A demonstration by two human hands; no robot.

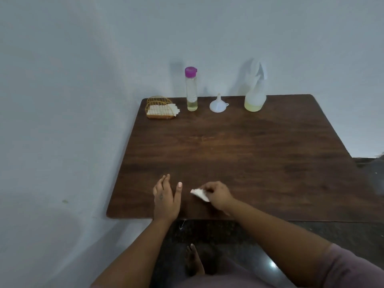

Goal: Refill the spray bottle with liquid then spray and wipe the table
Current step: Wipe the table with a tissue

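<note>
I note: worktop (259, 152) dk brown wood grain; refill bottle (191, 90) clear w/ purple cap, pale yellow liquid; funnel (218, 104) white; spray bottle (255, 94) translucent white, yellowish liquid; wipe (199, 194) white; basket (159, 108) yellow wire.

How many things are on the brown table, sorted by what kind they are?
Bottles: 2, the purple-capped bottle and the spray bottle
Funnels: 1, the white funnel
Holders: 1, the wire napkin holder
Tissues: 1, the one the right hand pinches
Total: 5

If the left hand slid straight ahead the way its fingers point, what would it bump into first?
Mostly bare table. The left hand points toward the back edge, so probably the wire holder or the purple-capped bottle; depth is unclear.
</note>
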